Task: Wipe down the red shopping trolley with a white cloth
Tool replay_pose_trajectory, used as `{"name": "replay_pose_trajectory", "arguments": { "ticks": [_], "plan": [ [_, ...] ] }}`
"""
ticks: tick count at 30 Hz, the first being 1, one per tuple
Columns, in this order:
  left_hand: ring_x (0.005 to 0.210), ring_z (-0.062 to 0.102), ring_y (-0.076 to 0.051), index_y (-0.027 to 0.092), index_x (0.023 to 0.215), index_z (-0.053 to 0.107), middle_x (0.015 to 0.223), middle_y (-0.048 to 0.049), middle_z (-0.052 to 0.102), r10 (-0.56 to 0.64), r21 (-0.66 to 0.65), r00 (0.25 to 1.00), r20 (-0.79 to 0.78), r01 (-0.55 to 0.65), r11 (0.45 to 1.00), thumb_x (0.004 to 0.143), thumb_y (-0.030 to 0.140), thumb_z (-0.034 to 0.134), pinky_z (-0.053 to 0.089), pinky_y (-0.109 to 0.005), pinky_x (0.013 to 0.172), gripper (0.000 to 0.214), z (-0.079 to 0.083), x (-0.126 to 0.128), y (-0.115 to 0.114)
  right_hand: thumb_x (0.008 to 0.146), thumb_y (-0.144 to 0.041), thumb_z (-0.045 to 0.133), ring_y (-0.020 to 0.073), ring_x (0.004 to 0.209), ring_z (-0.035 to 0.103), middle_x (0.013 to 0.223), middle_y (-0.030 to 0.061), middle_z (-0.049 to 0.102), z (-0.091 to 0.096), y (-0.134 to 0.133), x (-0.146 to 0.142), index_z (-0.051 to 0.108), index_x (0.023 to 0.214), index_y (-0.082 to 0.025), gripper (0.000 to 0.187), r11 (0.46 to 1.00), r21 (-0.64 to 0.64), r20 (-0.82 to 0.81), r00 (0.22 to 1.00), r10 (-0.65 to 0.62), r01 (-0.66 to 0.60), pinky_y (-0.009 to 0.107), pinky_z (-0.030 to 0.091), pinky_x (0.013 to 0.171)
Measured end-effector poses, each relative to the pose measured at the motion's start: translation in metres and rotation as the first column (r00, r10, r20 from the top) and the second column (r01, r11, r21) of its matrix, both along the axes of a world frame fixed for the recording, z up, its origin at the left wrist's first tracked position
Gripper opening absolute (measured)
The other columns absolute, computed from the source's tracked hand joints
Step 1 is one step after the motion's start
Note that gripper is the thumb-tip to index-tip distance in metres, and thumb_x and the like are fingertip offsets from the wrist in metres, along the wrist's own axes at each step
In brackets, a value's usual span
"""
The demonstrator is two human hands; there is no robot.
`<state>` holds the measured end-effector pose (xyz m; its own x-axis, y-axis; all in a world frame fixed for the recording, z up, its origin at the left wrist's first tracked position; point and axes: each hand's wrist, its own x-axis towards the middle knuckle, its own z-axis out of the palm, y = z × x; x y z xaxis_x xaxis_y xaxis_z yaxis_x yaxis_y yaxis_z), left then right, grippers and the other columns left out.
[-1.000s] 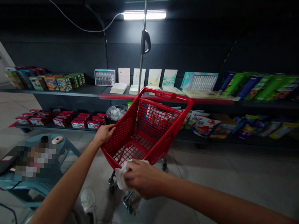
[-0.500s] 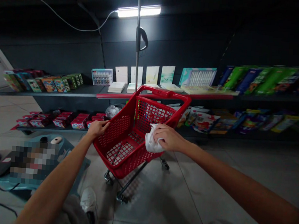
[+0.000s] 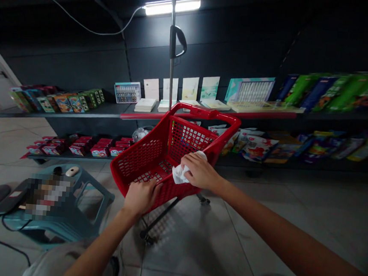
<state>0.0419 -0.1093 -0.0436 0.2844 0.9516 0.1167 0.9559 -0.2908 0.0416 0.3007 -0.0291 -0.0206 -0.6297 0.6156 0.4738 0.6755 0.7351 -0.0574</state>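
**Red mesh shopping cart [image 3: 138, 162] held by left hand [image 3: 140, 198]; white cloth [image 3: 178, 175] under right hand [image 3: 200, 171]**

The small plastic cart stands on the tile floor [image 3: 193, 250] in the near middle of the scene, in front of the shelving; the left hand's fingers lie together, clamped over the near rim; the right hand's fingers are together too, curled down on the cloth and pressing it against the inside of the right rim; a bit of the cloth shows beneath the fingers, and the rest bunches up over them; the 2 hands are near each other, and the cart's far handle [image 3: 205, 113] is untouched.

To the near left sits a teal plastic stool [image 3: 93, 199] holding a pixelated object and a white computer mouse [image 3: 72, 171]; the far shelves [image 3: 60, 116] carry boxed goods, with red boxes [image 3: 86, 146] low on the left and colourful packets [image 3: 260, 147] low on the right; a metal pole [image 3: 171, 46] rises just behind the cart, below a lit fluorescent tube [image 3: 171, 4].
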Motion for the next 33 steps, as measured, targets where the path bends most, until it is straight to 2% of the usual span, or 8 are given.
{"name": "replay_pose_trajectory", "arguments": {
  "ticks": [11,18,20,22,24,26,29,33],
  "plan": [
    [0.083,0.073,-0.024,0.023,0.103,0.067,0.091,-0.0101,0.078,-0.131,0.015,0.991,-0.039,0.132,0.991,0.108,0.051,0.027,0.042,-0.029,0.068,0.049,-0.006,-0.028,0.030,0.080,-0.010,0.054,0.0260,0.096,0.055,0.095,0.0084,0.065,-0.011,-0.006,0.005,0.058,0.094,-0.020,0.017,0.998,0.057,-0.039,0.999,-0.022,0.024,0.038,0.039,0.089],
    [0.086,0.072,-0.024,0.024,0.093,0.068,0.095,-0.0088,0.077,-0.099,0.048,0.994,0.052,0.097,0.994,0.105,0.059,0.036,0.044,-0.029,0.071,0.049,-0.011,-0.051,0.076,0.083,-0.006,0.052,0.0251,0.113,0.064,0.116,0.0093,0.072,-0.010,0.013,0.043,0.064,0.099,-0.019,0.024,0.988,0.157,-0.082,0.996,0.020,-0.006,0.040,0.045,0.104],
    [0.089,0.071,-0.023,0.023,0.093,0.068,0.095,-0.0084,0.076,-0.121,0.064,0.988,0.095,0.116,0.991,0.104,0.057,0.040,0.048,-0.031,0.079,0.046,-0.013,-0.061,0.085,0.086,-0.006,0.051,0.0253,0.121,0.063,0.126,0.0092,0.071,-0.009,0.010,0.058,0.067,0.103,-0.019,0.027,0.978,0.208,-0.086,0.996,0.002,0.016,0.043,0.044,0.111],
    [0.099,0.069,-0.024,0.022,0.098,0.069,0.100,-0.0087,0.074,-0.154,0.117,0.980,0.123,0.140,0.983,0.104,0.054,0.044,0.048,-0.038,0.098,0.040,-0.019,-0.074,0.090,0.088,-0.006,0.049,0.0254,0.131,0.059,0.135,0.0089,0.069,-0.012,0.003,0.071,0.068,0.107,-0.020,0.031,0.966,0.245,-0.135,0.990,-0.046,0.078,0.046,0.042,0.117],
    [0.117,0.063,-0.027,0.022,0.110,0.068,0.114,-0.0100,0.071,-0.141,0.201,0.975,0.169,0.106,0.974,0.102,0.051,0.050,0.035,-0.052,0.118,0.035,-0.028,-0.090,0.092,0.089,-0.007,0.045,0.0246,0.140,0.053,0.143,0.0082,0.064,-0.021,-0.007,0.077,0.069,0.110,-0.020,0.034,0.942,0.257,-0.272,0.951,-0.144,0.216,0.048,0.038,0.121],
    [0.134,0.054,-0.031,0.023,0.126,0.062,0.135,-0.0126,0.063,-0.104,0.245,0.960,0.260,0.039,0.969,0.100,0.051,0.053,0.022,-0.063,0.124,0.039,-0.042,-0.104,0.093,0.091,-0.009,0.041,0.0242,0.145,0.048,0.149,0.0085,0.060,-0.038,-0.016,0.075,0.069,0.111,-0.021,0.036,0.886,0.215,-0.465,0.841,-0.277,0.411,0.050,0.036,0.123],
    [0.152,0.036,-0.032,0.021,0.144,0.045,0.160,-0.0179,0.035,-0.151,0.220,0.888,0.434,0.058,0.974,0.097,0.050,0.059,0.027,-0.057,0.126,0.057,-0.063,-0.115,0.097,0.093,-0.016,0.042,0.0280,0.144,0.046,0.154,0.0138,0.054,-0.074,-0.020,0.056,0.069,0.114,-0.019,0.034,0.744,0.051,-0.708,0.549,-0.445,0.667,0.054,0.037,0.121],
    [0.161,0.014,-0.036,0.019,0.158,0.021,0.170,-0.0232,0.010,-0.121,0.184,0.801,0.586,0.014,0.983,0.094,0.050,0.062,0.027,-0.056,0.126,0.082,-0.081,-0.114,0.104,0.092,-0.024,0.045,0.0353,0.141,0.046,0.153,0.0223,0.051,-0.114,-0.011,0.010,0.067,0.123,-0.014,0.039,0.571,-0.215,-0.850,0.136,-0.509,0.792,0.059,0.037,0.117]
  ]
}}
